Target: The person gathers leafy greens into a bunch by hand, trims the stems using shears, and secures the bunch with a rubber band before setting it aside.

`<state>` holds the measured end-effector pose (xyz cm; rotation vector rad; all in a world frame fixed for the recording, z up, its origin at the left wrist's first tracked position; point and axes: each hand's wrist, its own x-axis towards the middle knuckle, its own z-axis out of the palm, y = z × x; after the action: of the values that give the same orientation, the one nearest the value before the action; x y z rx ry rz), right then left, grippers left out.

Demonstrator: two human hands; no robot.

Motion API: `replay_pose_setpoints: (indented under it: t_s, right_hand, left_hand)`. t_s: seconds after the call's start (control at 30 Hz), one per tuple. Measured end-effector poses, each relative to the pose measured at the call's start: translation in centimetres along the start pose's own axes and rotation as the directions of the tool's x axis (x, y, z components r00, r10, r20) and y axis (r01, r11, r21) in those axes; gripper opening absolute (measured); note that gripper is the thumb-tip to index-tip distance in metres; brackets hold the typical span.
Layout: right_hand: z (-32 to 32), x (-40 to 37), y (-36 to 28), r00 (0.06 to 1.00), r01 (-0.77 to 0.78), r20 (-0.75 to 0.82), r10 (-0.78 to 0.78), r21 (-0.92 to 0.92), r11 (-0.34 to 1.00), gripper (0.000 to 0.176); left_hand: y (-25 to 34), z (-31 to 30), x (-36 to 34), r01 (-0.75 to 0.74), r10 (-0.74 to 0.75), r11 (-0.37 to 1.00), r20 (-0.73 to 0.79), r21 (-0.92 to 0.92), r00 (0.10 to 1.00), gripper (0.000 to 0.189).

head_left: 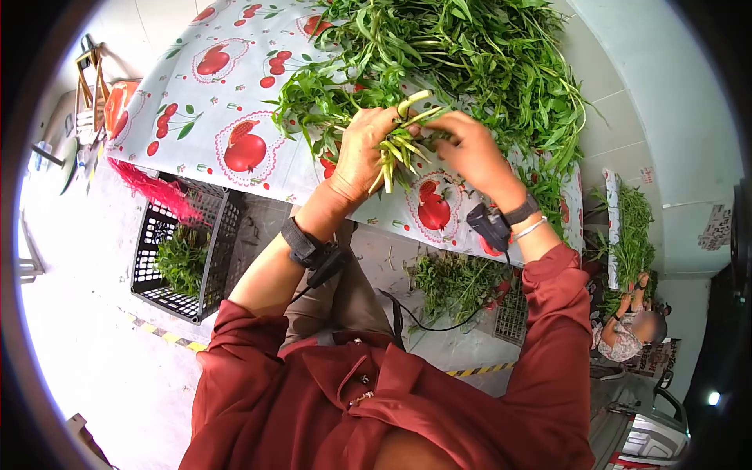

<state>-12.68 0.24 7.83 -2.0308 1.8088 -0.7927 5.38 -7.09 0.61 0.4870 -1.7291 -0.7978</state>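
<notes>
My left hand (368, 145) is wrapped round a bunch of leafy green stems (398, 150) above the table's near edge. The pale cut ends point toward me, and the leaves spread out behind the hand onto the cloth. Just to the right, my right hand (471, 153) has its fingers curled in beside the stem ends. Its fingertips are partly hidden, and what they pinch cannot be made out. A large heap of the same greens (470, 63) covers the far right of the table, close beyond both hands.
A cherry-patterned cloth covers the table (247, 153). A black crate (168, 294) with greens and pink netting (157, 188) stands at left on the floor. More greens (454, 286) lie below the table. At right, another person (630, 333) handles greens at a second table (611, 235).
</notes>
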Motion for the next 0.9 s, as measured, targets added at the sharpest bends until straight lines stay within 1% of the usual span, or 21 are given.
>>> replay_pose_setpoints:
  t_s: [0.03, 0.07, 0.13, 0.17, 0.2, 0.27, 0.3, 0.33, 0.37, 0.4, 0.43, 0.47, 0.53, 0.57, 0.6, 0.67, 0.7, 0.73, 0.8, 0.83, 0.9]
  right_hand:
    - [-0.8, 0.1, -0.7, 0.992, -0.119, -0.023, 0.120, 0.042, 0.992, 0.020]
    - [-1.3, 0.2, -0.5, 0.991, -0.063, -0.112, 0.079, 0.144, 0.988, 0.018]
    - [-3.3, 0.6, -3.1, 0.979, -0.147, -0.119, 0.168, 0.166, 0.975, 0.019]
    - [-3.8, 0.7, -4.0, 0.985, -0.087, -0.136, 0.110, 0.163, 0.983, 0.020]
    - [-3.9, 0.8, -4.7, 0.984, -0.093, -0.137, 0.115, 0.160, 0.983, 0.020]
    - [-3.4, 1.3, -6.2, 0.982, 0.128, -0.160, -0.096, 0.203, 0.971, 0.021]
    - [-3.5, 1.6, -7.8, 0.983, 0.138, -0.128, -0.128, 0.073, 0.988, 0.022]
    - [-3.0, 1.7, -7.9, 0.983, 0.141, -0.127, -0.131, 0.073, 0.987, 0.022]
    - [-2.6, 1.8, -7.8, 0.981, 0.176, -0.078, -0.176, -0.005, 0.984, 0.021]
    - [-2.1, 1.9, -7.8, 0.976, 0.215, -0.026, -0.217, -0.081, 0.973, 0.021]
    - [-1.6, 2.1, -8.1, 0.971, 0.228, -0.029, -0.235, -0.153, 0.962, 0.018]
    - [-1.3, 2.1, -8.1, 0.971, 0.230, -0.028, -0.237, -0.152, 0.961, 0.018]
    - [-0.9, 2.2, -8.1, 0.983, 0.160, -0.033, -0.179, -0.309, 0.938, 0.019]
    - [-0.8, 2.2, -8.1, 0.974, 0.191, -0.043, -0.220, -0.360, 0.913, 0.019]
    - [-0.9, 2.1, -8.1, 0.974, 0.194, -0.039, -0.222, -0.358, 0.914, 0.019]
    - [-1.2, 1.9, -8.0, 0.973, 0.200, -0.019, -0.228, -0.412, 0.889, 0.018]
    - [-1.3, 1.8, -8.0, 0.962, 0.242, -0.021, -0.273, -0.405, 0.882, 0.017]
    - [-1.5, 1.7, -7.8, 0.962, 0.240, -0.021, -0.271, -0.406, 0.882, 0.017]
    - [-2.0, 1.6, -7.3, 0.958, 0.283, 0.032, -0.285, -0.274, 0.919, 0.015]
    - [-2.3, 1.5, -7.4, 0.958, 0.281, 0.031, -0.283, -0.274, 0.920, 0.015]
    - [-3.4, 1.1, -7.6, 0.992, 0.128, 0.023, -0.126, -0.171, 0.977, 0.011]
  left_hand:
    - [0.1, -0.1, 0.1, -0.036, 0.036, 0.999, 0.000, 0.025, 0.999, 0.021]
    - [0.3, -0.1, 0.1, -0.071, 0.071, 0.996, 0.001, 0.049, 0.997, 0.021]
    - [0.3, -0.1, 0.3, -0.055, 0.055, 0.996, 0.008, 0.064, 0.998, 0.023]
    - [0.3, -0.1, 0.2, -0.070, 0.068, 0.996, 0.028, 0.060, 0.997, 0.020]
    - [0.4, -0.2, 0.2, -0.085, 0.083, 0.995, 0.049, 0.056, 0.995, 0.019]
    - [0.5, -0.3, 0.1, -0.081, 0.078, 0.995, 0.062, 0.056, 0.995, 0.018]
    - [0.3, -0.4, 0.2, -0.113, 0.109, 0.992, 0.070, 0.051, 0.992, 0.019]
    - [0.2, -0.4, 0.2, -0.144, 0.140, 0.988, 0.078, 0.048, 0.987, 0.020]
    - [0.2, -0.2, 0.1, -0.153, 0.152, 0.986, 0.021, 0.059, 0.988, 0.025]
    - [0.0, -0.2, 0.1, -0.153, 0.152, 0.986, 0.019, 0.062, 0.988, 0.025]
    - [-0.3, -0.2, 0.0, -0.167, 0.164, 0.983, 0.036, 0.076, 0.986, 0.024]
    - [-0.5, -0.1, -0.1, -0.180, 0.175, 0.980, 0.053, 0.089, 0.983, 0.023]
    - [-0.4, 0.0, -0.1, -0.193, 0.189, 0.978, 0.044, 0.086, 0.981, 0.020]
    - [-0.4, 0.1, -0.1, -0.192, 0.189, 0.978, 0.044, 0.085, 0.981, 0.019]
    - [-0.4, 0.1, -0.1, -0.190, 0.187, 0.978, 0.042, 0.085, 0.982, 0.019]
    - [-0.3, 0.1, -0.1, -0.188, 0.183, 0.978, 0.055, 0.094, 0.982, 0.019]
    - [-0.2, 0.1, -0.1, -0.198, 0.194, 0.975, 0.054, 0.096, 0.980, 0.020]
    - [-0.1, 0.1, -0.1, -0.209, 0.204, 0.973, 0.053, 0.097, 0.977, 0.022]
    - [-0.1, 0.0, -0.1, -0.218, 0.212, 0.970, 0.065, 0.104, 0.975, 0.023]
    - [-0.2, 0.0, 0.0, -0.208, 0.202, 0.972, 0.065, 0.105, 0.977, 0.022]
    - [-0.2, 0.0, -0.1, -0.172, 0.162, 0.978, 0.086, 0.121, 0.983, 0.021]
